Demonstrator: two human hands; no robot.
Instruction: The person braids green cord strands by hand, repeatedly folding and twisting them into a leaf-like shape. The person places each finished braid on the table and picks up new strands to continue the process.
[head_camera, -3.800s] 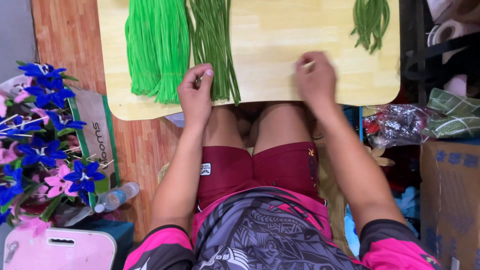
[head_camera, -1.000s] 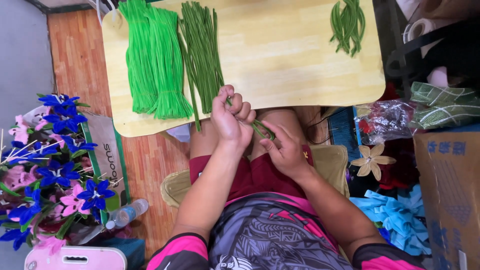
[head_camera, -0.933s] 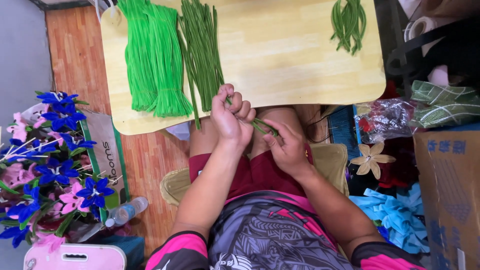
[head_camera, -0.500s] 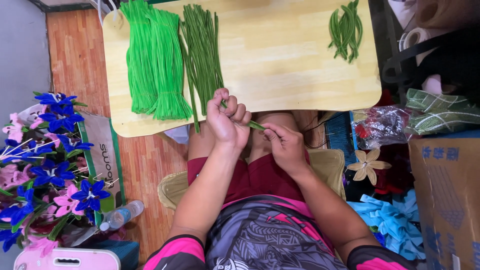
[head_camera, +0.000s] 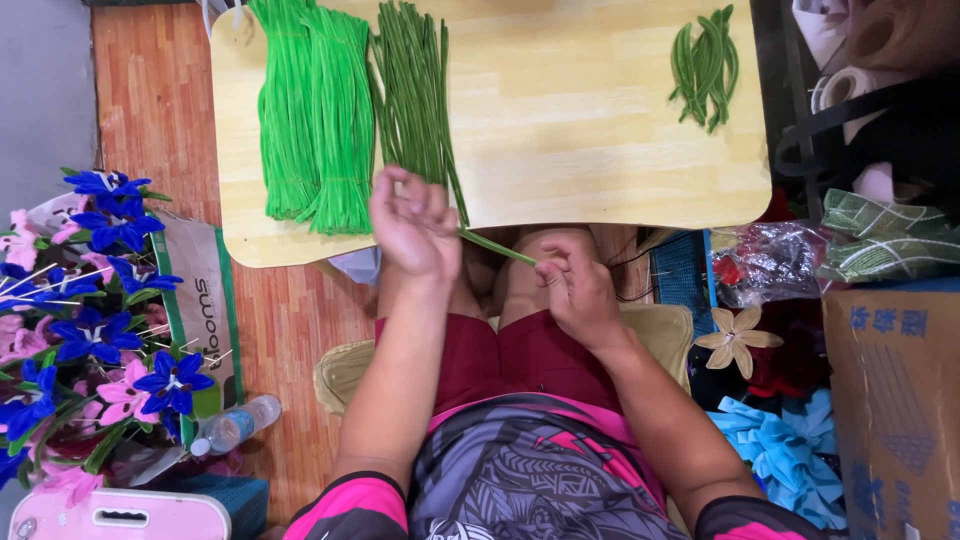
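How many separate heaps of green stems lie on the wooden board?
3. A bright green bundle lies at the left of the wooden board; a dark green bundle lies beside it; a small dark green heap lies at the far right. More may be out of frame.

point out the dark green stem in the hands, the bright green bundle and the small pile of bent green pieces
dark green stem (head_camera: 497, 246), head view, mid-length between both hands
bright green bundle (head_camera: 315, 110), head view, middle of the strands
bent green pieces (head_camera: 704, 66), head view, centre of the pile

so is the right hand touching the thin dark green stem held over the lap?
Touching. Head view: right hand fingertips pinch the thin dark green stem at its end; left hand grips the other end.
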